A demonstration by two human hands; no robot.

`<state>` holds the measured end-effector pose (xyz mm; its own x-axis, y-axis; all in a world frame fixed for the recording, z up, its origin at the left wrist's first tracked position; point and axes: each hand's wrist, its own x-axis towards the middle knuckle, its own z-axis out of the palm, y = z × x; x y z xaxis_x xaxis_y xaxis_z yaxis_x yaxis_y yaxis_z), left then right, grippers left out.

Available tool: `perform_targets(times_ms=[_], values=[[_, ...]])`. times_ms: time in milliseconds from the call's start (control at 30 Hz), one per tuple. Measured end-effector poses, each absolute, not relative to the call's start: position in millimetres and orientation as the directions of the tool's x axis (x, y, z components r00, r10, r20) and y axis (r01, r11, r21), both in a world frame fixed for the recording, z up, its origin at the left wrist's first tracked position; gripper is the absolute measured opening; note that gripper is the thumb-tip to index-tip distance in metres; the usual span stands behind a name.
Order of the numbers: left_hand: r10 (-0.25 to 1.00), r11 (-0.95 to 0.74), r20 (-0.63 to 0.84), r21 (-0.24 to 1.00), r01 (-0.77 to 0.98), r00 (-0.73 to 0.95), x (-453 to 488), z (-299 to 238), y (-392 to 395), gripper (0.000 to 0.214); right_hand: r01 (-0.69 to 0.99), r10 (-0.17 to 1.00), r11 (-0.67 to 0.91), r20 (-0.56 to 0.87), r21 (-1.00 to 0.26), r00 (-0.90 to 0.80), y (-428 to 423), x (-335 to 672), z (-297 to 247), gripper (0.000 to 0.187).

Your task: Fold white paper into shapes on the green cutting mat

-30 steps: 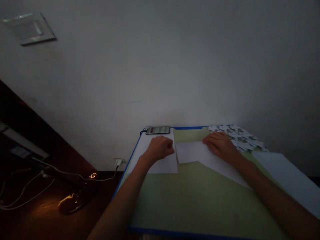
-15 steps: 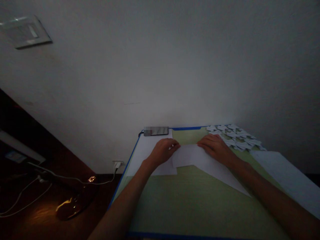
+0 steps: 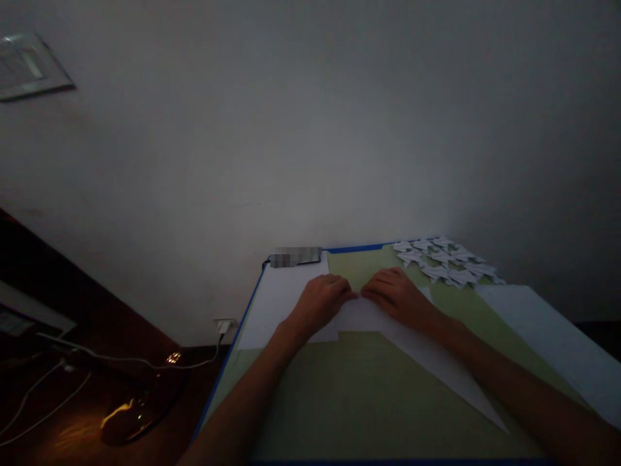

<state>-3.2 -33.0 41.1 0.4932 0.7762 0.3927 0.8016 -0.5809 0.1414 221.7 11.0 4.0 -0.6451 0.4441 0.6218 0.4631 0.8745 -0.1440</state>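
A folded sheet of white paper [image 3: 361,318] lies on the green tabletop, with a long pointed flap running down toward the lower right. At its far edge, my left hand [image 3: 327,298] is closed with the fingertips pinching the paper. Close beside it, my right hand [image 3: 395,296] is closed too, fingers together on the same edge, a small gap away from the left fingertips. The right hand and forearm cover part of the sheet. Under my left wrist and beyond lies another flat white paper [image 3: 286,304].
A phone [image 3: 295,257] sits at the table's back left corner. Several folded paper pieces [image 3: 444,260] are arranged at the back right, with more white paper [image 3: 548,336] along the right side. The table [image 3: 339,401] touches the wall; a power plug [image 3: 224,327] and cable are at left.
My hands have come closer together along the paper's far edge, the right one moving left. The paper's pointed flap reaches further toward the lower right. The view has shifted slightly.
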Motion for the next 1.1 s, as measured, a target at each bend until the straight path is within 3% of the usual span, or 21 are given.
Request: perform_targets(times_ms=[167,433,633,867,967,1100], values=[[0.79,-0.588,0.398,0.278,0.759,0.466,-13,39,-28,0.017,0.476,0.476,0.861,0.62,-0.182,-0.624,17,229,2,0.019],[0.822,-0.532,0.402,0.292,0.795,0.403,-21,37,-24,0.017,0.497,0.505,0.845,0.597,-0.196,-0.623,18,232,3,0.022],[0.839,-0.525,0.385,0.389,0.757,0.384,-27,36,-18,0.014,0.503,0.498,0.847,0.589,-0.173,-0.636,22,235,1,0.022],[0.862,-0.46,0.37,0.283,0.842,0.346,-42,46,-20,0.01,0.52,0.526,0.832,0.566,-0.191,-0.634,32,247,4,0.02],[0.843,-0.487,0.407,0.299,0.821,0.352,-40,47,-22,0.017,0.511,0.516,0.84,0.568,-0.186,-0.641,29,245,7,0.02],[0.836,-0.536,0.332,0.326,0.779,0.436,-31,43,-22,0.015,0.492,0.48,0.857,0.588,-0.155,-0.651,21,239,10,0.019]])
